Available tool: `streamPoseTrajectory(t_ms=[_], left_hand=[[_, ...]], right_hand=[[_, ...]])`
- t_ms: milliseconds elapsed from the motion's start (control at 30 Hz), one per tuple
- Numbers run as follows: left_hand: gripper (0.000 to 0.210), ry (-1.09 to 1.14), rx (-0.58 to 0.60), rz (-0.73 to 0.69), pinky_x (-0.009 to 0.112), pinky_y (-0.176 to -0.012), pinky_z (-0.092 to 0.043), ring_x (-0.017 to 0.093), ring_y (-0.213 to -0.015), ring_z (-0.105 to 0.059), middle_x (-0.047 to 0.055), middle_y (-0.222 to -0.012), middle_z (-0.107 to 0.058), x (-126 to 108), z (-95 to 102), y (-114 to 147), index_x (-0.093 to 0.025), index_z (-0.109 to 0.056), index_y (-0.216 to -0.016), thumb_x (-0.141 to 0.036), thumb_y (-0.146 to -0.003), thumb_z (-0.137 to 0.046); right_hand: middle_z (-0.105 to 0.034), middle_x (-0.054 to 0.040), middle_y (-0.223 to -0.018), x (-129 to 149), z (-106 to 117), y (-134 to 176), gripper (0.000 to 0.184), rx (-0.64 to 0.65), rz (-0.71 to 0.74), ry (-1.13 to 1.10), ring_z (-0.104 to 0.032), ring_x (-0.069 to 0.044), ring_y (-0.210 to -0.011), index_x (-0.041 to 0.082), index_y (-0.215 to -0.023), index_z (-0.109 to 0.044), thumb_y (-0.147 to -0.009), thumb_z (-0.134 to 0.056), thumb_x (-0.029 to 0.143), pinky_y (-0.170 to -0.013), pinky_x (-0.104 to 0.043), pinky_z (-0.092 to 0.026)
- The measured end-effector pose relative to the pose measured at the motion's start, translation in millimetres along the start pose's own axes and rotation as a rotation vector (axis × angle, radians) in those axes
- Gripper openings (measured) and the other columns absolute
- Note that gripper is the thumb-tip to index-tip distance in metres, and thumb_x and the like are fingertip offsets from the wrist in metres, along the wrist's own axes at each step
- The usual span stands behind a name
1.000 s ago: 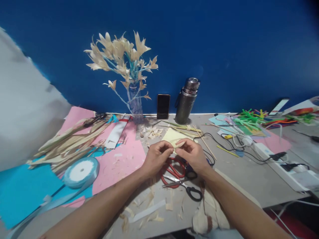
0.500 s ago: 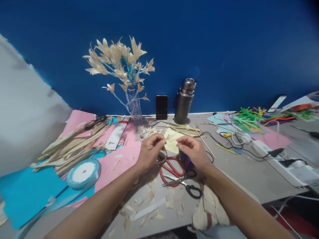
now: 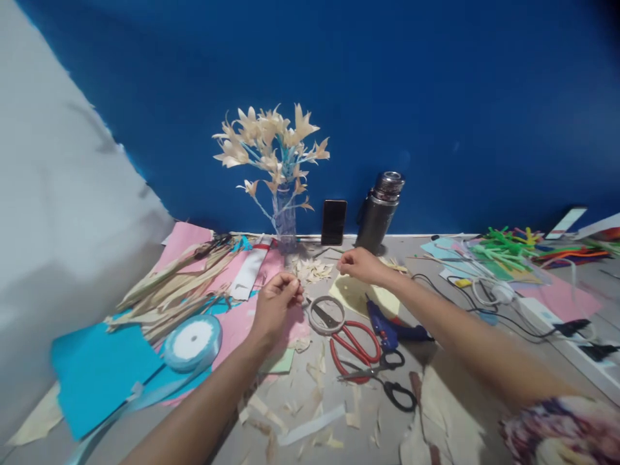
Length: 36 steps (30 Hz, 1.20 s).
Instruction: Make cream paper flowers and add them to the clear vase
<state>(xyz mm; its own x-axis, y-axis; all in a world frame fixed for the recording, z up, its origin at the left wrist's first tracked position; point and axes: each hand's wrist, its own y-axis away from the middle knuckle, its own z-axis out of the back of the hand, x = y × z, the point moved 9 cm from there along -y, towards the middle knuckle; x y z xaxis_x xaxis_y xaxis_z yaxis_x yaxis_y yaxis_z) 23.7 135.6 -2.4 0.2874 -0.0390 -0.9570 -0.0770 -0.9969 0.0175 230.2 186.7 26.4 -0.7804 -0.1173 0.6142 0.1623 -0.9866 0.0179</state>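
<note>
My left hand (image 3: 278, 305) is closed in a pinch above the pink paper; whatever small thing is at its fingertips is too small to name. Beyond it, my right hand (image 3: 361, 266) reaches forward with bent fingers pressed together, at the right edge of a pile of pale cut petals (image 3: 312, 270). Anything between those fingers is hidden. Below the right forearm lie a yellow sheet (image 3: 346, 294) and a blue glue gun (image 3: 387, 329). Between the hands and me are a tape roll (image 3: 311, 316), red-handled scissors (image 3: 356, 345) and black-handled scissors (image 3: 394, 381).
A vase (image 3: 285, 223) of pale husk-like flowers, a phone (image 3: 334, 221) and a flask (image 3: 380, 216) stand along the blue wall. Dried husks (image 3: 169, 284) and a ribbon spool (image 3: 192, 342) lie left. Pipe cleaners (image 3: 513, 245), cables and a power strip (image 3: 552, 323) are right.
My hands have moved apart. The right one has gone forward to the petal pile, uncovering the glue gun; the left stays pinched, nearer the pink paper. The whole view has shifted.
</note>
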Motion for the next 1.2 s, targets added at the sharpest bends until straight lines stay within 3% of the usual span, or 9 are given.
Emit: streamPoseTrajectory(t_ms=[200,333,433,533,600,700,867,1033,1200], left_hand=[[0.029,0.062,-0.012,0.083,0.02,-0.044,-0.042,0.01,-0.052,-0.053,-0.003,-0.065,-0.058,13.9,5.5,-1.1,-0.018,-0.057,-0.078,-0.039,-0.07,-0.077],[0.029,0.075,-0.029,0.099,0.02,-0.043,-0.041,0.01,-0.052,-0.053,-0.002,-0.065,-0.06,15.3,13.0,-3.1,-0.018,-0.058,-0.078,-0.038,-0.071,-0.077],[0.028,0.106,-0.024,0.111,0.019,-0.043,-0.041,0.01,-0.054,-0.055,-0.002,-0.067,-0.06,19.4,17.4,-6.0,-0.017,-0.058,-0.079,-0.037,-0.072,-0.077],[0.026,0.236,0.021,0.161,0.018,-0.046,-0.043,0.009,-0.056,-0.055,-0.001,-0.071,-0.061,26.8,16.3,-8.3,-0.018,-0.057,-0.08,-0.033,-0.074,-0.078],[0.025,0.338,0.047,0.204,0.017,-0.049,-0.046,0.008,-0.057,-0.055,-0.001,-0.073,-0.061,30.5,13.3,-7.5,-0.017,-0.056,-0.08,-0.029,-0.075,-0.078],[0.022,0.452,0.109,0.281,0.018,-0.053,-0.049,0.008,-0.06,-0.057,0.0,-0.074,-0.062,34.1,2.8,-1.0,-0.016,-0.056,-0.08,-0.022,-0.077,-0.076],[0.016,0.53,0.289,0.455,0.023,-0.057,-0.053,0.014,-0.071,-0.066,0.011,-0.094,-0.07,41.2,-24.8,21.6,-0.015,-0.055,-0.084,-0.017,-0.082,-0.071],[0.014,0.545,0.444,0.499,0.023,-0.062,-0.055,0.015,-0.074,-0.068,0.014,-0.094,-0.072,41.7,-45.2,39.8,-0.012,-0.059,-0.084,-0.014,-0.081,-0.072],[0.019,0.489,0.45,0.418,0.02,-0.058,-0.052,0.011,-0.061,-0.063,0.006,-0.075,-0.07,32.8,-49.7,44.5,-0.012,-0.062,-0.077,-0.015,-0.072,-0.08]], right_hand=[[-0.069,-0.0055,-0.064,-6.4,-26.1,-52.7,0.011,0.019,-0.084,0.173,-0.059,-0.017,-0.06,0.015,-0.069,-0.072,-0.073,-0.067,0.024,-0.055,-0.025,-0.035],[-0.067,-0.0032,-0.057,-10.1,-36.7,-61.7,0.011,0.044,-0.109,0.214,-0.058,-0.015,-0.056,0.016,-0.062,-0.07,-0.071,-0.068,0.022,-0.054,-0.023,-0.034],[-0.071,-0.0046,-0.066,-7.5,-29.8,-57.3,0.013,-0.032,-0.086,0.217,-0.061,-0.017,-0.063,0.017,-0.067,-0.071,-0.076,-0.065,0.025,-0.056,-0.024,-0.035],[-0.073,-0.0053,-0.08,3.9,-8.3,-37.5,0.015,-0.175,-0.049,0.219,-0.063,-0.02,-0.075,0.019,-0.077,-0.071,-0.083,-0.059,0.028,-0.061,-0.026,-0.037],[-0.072,-0.0031,-0.078,17.3,3.8,-15.9,0.016,-0.233,0.0,0.179,-0.062,-0.019,-0.073,0.021,-0.077,-0.069,-0.084,-0.059,0.03,-0.063,-0.027,-0.039],[-0.067,-0.0012,-0.067,42.9,17.2,24.7,0.016,-0.334,0.134,0.006,-0.058,-0.017,-0.06,0.02,-0.074,-0.067,-0.085,-0.062,0.031,-0.059,-0.028,-0.041],[-0.07,-0.0047,-0.082,77.8,22.3,90.6,0.009,-0.579,0.451,-0.035,-0.06,-0.017,-0.067,0.022,-0.085,-0.068,-0.09,-0.061,0.026,-0.066,-0.031,-0.047],[-0.072,-0.0046,-0.082,78.3,8.2,114.9,0.007,-0.598,0.618,-0.1,-0.065,-0.019,-0.077,0.022,-0.087,-0.07,-0.089,-0.064,0.018,-0.069,-0.031,-0.051],[-0.072,-0.0035,-0.083,71.7,3.3,115.0,0.01,-0.552,0.587,-0.224,-0.066,-0.017,-0.078,0.021,-0.087,-0.07,-0.089,-0.064,0.014,-0.072,-0.029,-0.051]])
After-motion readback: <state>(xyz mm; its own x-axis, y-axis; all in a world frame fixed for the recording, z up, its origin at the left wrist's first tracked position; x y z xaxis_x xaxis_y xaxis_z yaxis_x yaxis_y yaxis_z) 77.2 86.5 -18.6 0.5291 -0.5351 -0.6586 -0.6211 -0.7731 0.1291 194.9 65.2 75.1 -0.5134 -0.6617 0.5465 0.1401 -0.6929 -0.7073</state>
